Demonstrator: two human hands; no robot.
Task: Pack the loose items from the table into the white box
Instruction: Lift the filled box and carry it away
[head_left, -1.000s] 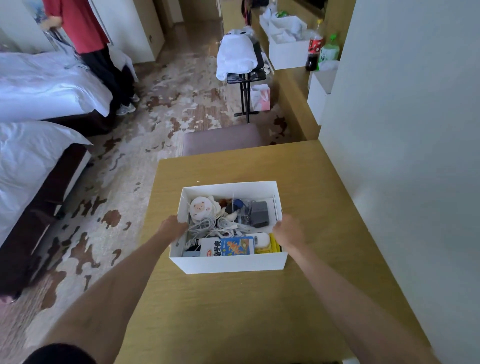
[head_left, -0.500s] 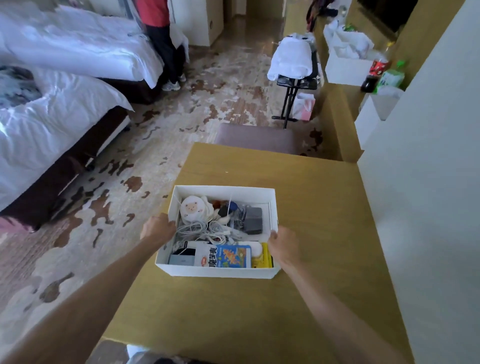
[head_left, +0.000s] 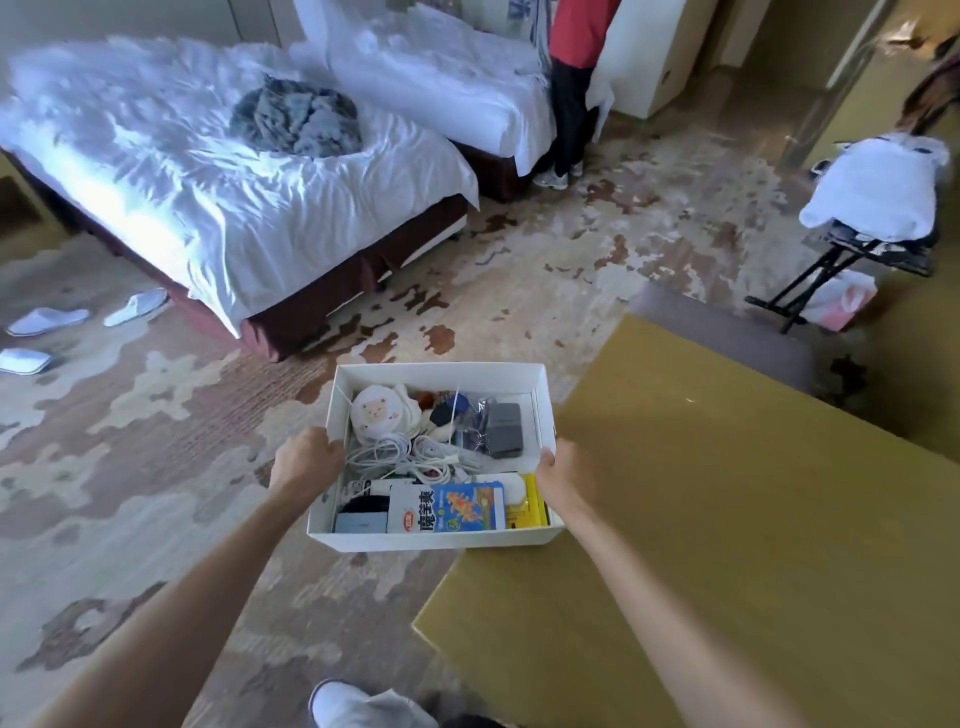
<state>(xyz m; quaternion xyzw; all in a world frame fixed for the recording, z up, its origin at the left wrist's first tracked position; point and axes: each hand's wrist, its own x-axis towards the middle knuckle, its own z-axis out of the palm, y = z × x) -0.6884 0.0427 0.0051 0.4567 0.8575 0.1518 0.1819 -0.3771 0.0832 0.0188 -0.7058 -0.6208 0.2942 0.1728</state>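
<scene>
Clearly the white box (head_left: 436, 540) is up off the tabletop: it hangs mostly over the patterned carpet (head_left: 156, 467), with only its right end meeting the left edge of the table (head_left: 727, 519), and I cannot tell whether that corner touches the wood. The left hand (head_left: 306, 462) clamps the left short wall and the right hand (head_left: 563, 475) clamps the right short wall. Each has its fingers curled over the rim, so both grips are closed on cardboard, not on any item. Inside lie a round sheep-face pouch (head_left: 376, 413), a tangle of white cables (head_left: 400, 457), a grey block (head_left: 504, 428), a blue-and-white packet (head_left: 449, 506) along the near wall and a yellow item (head_left: 532, 506) beside it. With the box this full, the packing looks finished or nearly so. Judging by the thin walls and open top, the box is probably light but rather floppy. Taking it with 2 hands on opposite walls is sensible, yet squeezing inward could bow the sides. A lower hold, with fingers under the base, would likely carry the load more safely. The contents sit loose and mixed, so a tilt would probably send the cables and packet sliding, and a level carry matters. Little inside looks breakable, except perhaps the small electronics.
</scene>
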